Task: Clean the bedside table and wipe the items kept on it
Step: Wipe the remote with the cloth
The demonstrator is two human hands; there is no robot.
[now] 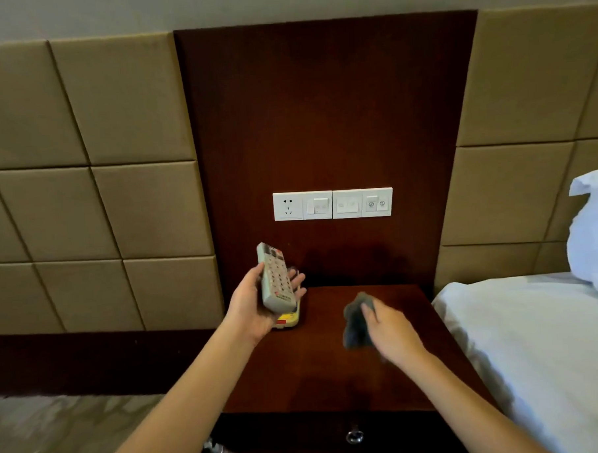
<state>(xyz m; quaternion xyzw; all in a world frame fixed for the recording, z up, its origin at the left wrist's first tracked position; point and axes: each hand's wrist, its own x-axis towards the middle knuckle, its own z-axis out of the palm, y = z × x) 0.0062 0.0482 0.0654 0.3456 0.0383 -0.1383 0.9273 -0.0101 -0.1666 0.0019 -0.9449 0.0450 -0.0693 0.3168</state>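
Note:
My left hand (251, 305) holds a light grey remote control (275, 278) tilted upright above the back left of the dark wooden bedside table (317, 372). Under that hand a second, yellowish remote (288, 318) with a red and yellow label lies on the table. My right hand (389, 328) grips a bunched dark grey cloth (357, 321) just above the middle of the table top, to the right of both remotes. The cloth looks blurred.
A white switch and socket panel (332, 204) sits on the dark wooden wall board behind the table. A bed with white sheets (536, 346) and a pillow (595, 227) borders the table on the right. A drawer knob (354, 436) shows at the table's front.

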